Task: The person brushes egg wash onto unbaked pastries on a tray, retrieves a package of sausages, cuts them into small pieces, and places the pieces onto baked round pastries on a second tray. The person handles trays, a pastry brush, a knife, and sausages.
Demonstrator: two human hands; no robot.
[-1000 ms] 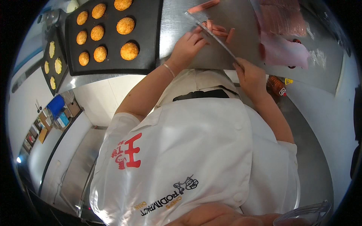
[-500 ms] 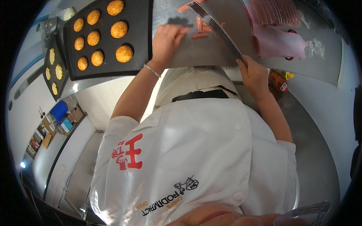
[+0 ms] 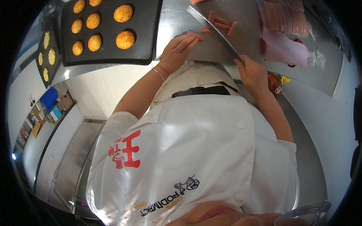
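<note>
My right hand (image 3: 253, 75) is closed round the handle of a long-bladed knife (image 3: 215, 32), which slants across the steel table toward the upper left. On the left, my left hand (image 3: 178, 52) has its fingers pressed together over a pink sausage (image 3: 195, 35) lying on the table. One small cut sausage piece (image 3: 205, 30) rests between those fingertips and the blade. Beyond the blade, several cut sausage pieces (image 3: 223, 25) lie in a loose cluster. Another sausage (image 3: 197, 1) shows at the top edge, partly out of view.
A black baking tray (image 3: 107, 58) with several golden round buns stands at the left, beside a narrower tray (image 3: 40, 73) with pale dough pieces. At the right lie packs of sausages (image 3: 284, 17) and pink plastic wrapping (image 3: 284, 47). Bottles (image 3: 274, 83) stand below the table edge.
My left hand has come down and right, from above the bare table onto a sausage. The knife remains in my right hand, and the cut pieces lie spread differently. The whole view has shifted slightly.
</note>
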